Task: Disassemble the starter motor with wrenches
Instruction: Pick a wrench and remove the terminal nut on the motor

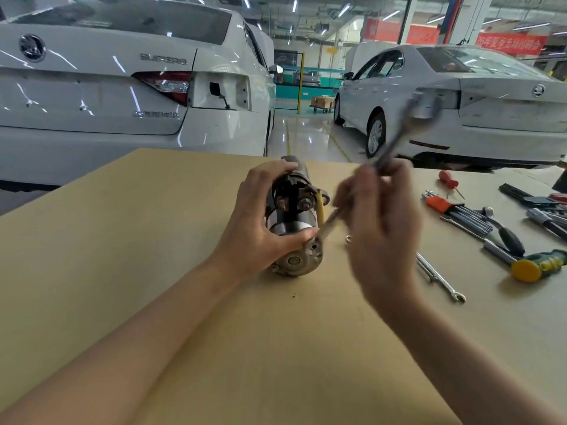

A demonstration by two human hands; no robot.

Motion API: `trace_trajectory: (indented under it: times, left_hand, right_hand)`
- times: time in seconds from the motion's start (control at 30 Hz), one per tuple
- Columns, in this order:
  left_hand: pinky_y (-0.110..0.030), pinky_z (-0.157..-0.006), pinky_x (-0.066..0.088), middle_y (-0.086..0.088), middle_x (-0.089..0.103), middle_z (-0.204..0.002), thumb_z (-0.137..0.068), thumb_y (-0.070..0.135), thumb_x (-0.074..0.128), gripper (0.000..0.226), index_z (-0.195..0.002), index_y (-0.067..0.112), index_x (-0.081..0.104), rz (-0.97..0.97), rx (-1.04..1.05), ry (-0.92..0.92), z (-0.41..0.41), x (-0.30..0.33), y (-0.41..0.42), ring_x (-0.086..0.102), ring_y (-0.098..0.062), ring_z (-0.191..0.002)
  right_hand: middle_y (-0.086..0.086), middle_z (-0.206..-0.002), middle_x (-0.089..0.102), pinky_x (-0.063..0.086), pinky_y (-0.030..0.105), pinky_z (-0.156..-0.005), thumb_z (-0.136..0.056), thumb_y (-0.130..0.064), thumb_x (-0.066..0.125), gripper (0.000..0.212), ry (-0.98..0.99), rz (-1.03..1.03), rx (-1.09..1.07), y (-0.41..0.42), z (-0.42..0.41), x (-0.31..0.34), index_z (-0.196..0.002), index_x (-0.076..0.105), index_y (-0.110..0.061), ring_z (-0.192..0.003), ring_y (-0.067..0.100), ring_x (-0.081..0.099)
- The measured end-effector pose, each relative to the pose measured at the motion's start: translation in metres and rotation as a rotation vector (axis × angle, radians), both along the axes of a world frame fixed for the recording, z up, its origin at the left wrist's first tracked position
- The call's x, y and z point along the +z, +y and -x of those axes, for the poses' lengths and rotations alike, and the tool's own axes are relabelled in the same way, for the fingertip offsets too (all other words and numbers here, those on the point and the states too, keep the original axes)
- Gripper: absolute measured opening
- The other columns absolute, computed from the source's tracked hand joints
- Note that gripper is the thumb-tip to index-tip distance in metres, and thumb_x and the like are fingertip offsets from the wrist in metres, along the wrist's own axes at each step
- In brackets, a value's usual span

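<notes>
Two bare forearms in view, no sleeves down to frame edge. Left hand (260, 219) and right hand (380, 237): no gloves, rings, watch or wristband visible. Right hand motion-blurred, so fine detail on its fingers (346, 191) unreadable.

Starter motor (294, 222) lies on its side on a cardboard-covered table (122, 240), end cap toward the camera. Left hand (260, 219) grips the motor body, fingers over the top, thumb on the near end. Right hand (380, 228), blurred, holds a wrench (395, 139) by the shaft; its upper end points up and away. A second thin bar (329, 222) runs from that hand down to the motor's near end, possibly another wrench; blur prevents confirmation. To the right on the table: a combination wrench (440, 279), a yellow-headed mallet (540, 265), a hex key set in a red holder (460, 211), a red-handled screwdriver (448, 181). Two white cars (122, 96) (460, 102) stand behind.
</notes>
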State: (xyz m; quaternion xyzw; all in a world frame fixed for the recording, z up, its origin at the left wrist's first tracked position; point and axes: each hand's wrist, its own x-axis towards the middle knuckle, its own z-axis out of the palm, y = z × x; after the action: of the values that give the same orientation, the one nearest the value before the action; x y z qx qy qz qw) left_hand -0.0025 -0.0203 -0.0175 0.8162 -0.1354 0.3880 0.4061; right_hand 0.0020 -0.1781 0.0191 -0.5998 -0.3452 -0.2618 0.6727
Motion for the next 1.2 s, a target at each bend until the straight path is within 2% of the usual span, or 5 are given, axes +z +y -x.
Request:
trace_trajectory:
  times: [0.13, 0.27, 0.7, 1.03, 1.2]
  left_hand:
    - [-0.050, -0.102, 0.045, 0.002, 0.036, -0.141, -0.065, 0.045, 0.073, 0.072, -0.130, 0.035, 0.043, -0.004, 0.029, 0.070, 0.004, 0.003, 0.000, 0.040, -0.023, -0.131]
    - [-0.050, -0.105, 0.043, 0.000, 0.035, -0.143, -0.065, 0.047, 0.074, 0.073, -0.129, 0.034, 0.044, 0.001, 0.002, 0.080, 0.005, 0.005, -0.001, 0.038, -0.021, -0.134]
    - [-0.052, -0.110, 0.036, 0.025, 0.033, -0.140, -0.082, 0.039, 0.067, 0.050, -0.124, 0.043, 0.040, 0.049, -0.031, 0.097, 0.004, 0.007, -0.002, 0.036, -0.011, -0.138]
    - [-0.056, -0.108, 0.037, 0.027, 0.035, -0.137, -0.087, 0.032, 0.061, 0.045, -0.126, 0.038, 0.040, 0.013, -0.044, 0.058, 0.002, 0.006, 0.002, 0.035, -0.017, -0.140]
    - [-0.056, -0.108, 0.038, 0.023, 0.036, -0.138, -0.087, 0.031, 0.063, 0.047, -0.129, 0.034, 0.042, 0.004, -0.042, 0.064, 0.002, 0.006, 0.002, 0.036, -0.018, -0.140]
  right_hand:
    - [0.001, -0.059, 0.061, 0.040, 0.020, -0.045, -0.103, -0.017, 0.039, 0.022, 0.701, -0.488, 0.147, -0.023, -0.025, 0.008, -0.082, 0.045, -0.015, -0.045, 0.008, 0.044]
    - [0.007, -0.052, 0.060, 0.039, 0.017, -0.040, -0.104, -0.012, 0.036, 0.026, 0.922, -0.663, 0.317, -0.019, -0.027, 0.003, -0.078, 0.041, -0.012, -0.033, 0.011, 0.036]
    - [0.008, -0.060, 0.065, 0.058, 0.031, -0.057, -0.104, -0.020, 0.040, 0.014, 0.901, -0.662, 0.349, -0.008, -0.019, -0.009, -0.108, 0.043, -0.007, -0.057, 0.025, 0.070]
    - [0.013, -0.088, 0.057, 0.059, 0.033, -0.068, -0.102, -0.021, 0.045, 0.013, 0.652, -0.540, 0.247, -0.007, -0.005, -0.001, -0.091, 0.046, -0.013, -0.074, 0.032, 0.073]
    - [-0.005, -0.059, 0.066, 0.057, 0.027, -0.062, -0.103, -0.018, 0.041, 0.018, 0.423, -0.358, 0.206, -0.008, -0.002, 0.004, -0.086, 0.045, -0.015, -0.064, 0.023, 0.073]
